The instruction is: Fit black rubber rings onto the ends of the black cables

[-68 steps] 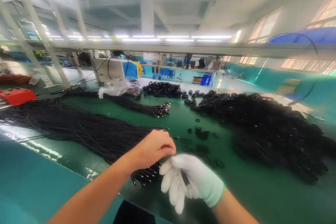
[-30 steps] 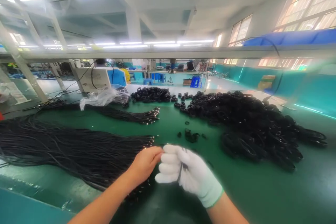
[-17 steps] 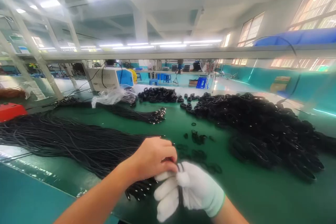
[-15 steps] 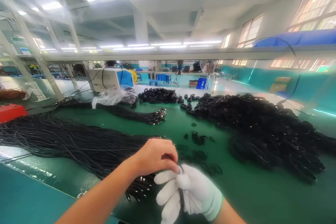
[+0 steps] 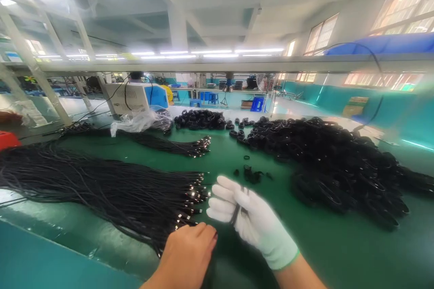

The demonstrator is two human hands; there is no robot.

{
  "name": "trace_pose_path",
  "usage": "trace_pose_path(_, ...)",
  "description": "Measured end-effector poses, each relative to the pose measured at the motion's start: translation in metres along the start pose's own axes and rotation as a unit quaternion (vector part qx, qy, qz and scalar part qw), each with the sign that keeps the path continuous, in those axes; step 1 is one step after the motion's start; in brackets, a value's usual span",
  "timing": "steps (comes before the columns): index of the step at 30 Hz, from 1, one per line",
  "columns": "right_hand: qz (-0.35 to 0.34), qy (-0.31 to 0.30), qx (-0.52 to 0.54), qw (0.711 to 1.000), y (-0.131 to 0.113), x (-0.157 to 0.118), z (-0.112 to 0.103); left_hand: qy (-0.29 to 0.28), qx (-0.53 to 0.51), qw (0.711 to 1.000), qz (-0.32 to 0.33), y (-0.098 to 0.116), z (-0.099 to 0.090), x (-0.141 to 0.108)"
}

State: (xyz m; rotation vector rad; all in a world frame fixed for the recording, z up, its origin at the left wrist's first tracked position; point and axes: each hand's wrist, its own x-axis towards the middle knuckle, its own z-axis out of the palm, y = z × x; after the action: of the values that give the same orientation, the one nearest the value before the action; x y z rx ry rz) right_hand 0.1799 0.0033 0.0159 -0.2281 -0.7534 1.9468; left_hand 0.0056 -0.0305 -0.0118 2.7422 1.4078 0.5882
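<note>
My right hand [image 5: 252, 221], in a white glove, pinches a black cable piece [image 5: 235, 213] under the thumb, its other fingers stretched to the left. Lower and to the left, my bare left hand [image 5: 190, 250] has its fingers closed; what they hold is hidden. A long bundle of black cables [image 5: 101, 183] lies to the left, its shiny connector ends close to both hands. Behind it is a smaller cable bundle [image 5: 176, 145]. A large heap of coiled black cables [image 5: 318, 153] covers the right side of the green tabletop [image 5: 224, 160].
Small black pieces [image 5: 252, 174] lie beyond my right hand. Farther back are more coils [image 5: 200, 119], a clear plastic bag [image 5: 135, 122] and a white-and-blue machine [image 5: 130, 98]. A red object [image 5: 8, 140] sits at the left edge. A metal shelf beam [image 5: 203, 65] crosses above the table.
My left hand has moved down and away from my right hand, which it was touching. My right hand has risen slightly, still pinching the black piece. The view has shifted a little.
</note>
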Motion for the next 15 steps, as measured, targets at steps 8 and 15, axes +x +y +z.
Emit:
trace_pose_path(8,0.177,-0.061,-0.046,0.981,0.031,-0.011,-0.011,-0.016,-0.144,0.984,0.103,-0.027,-0.045,0.047)
trace_pose_path(15,0.172,-0.081,0.014,0.982,0.035,-0.009,0.001,-0.094,-0.353,0.93,-0.024,-0.053,-0.01,0.051)
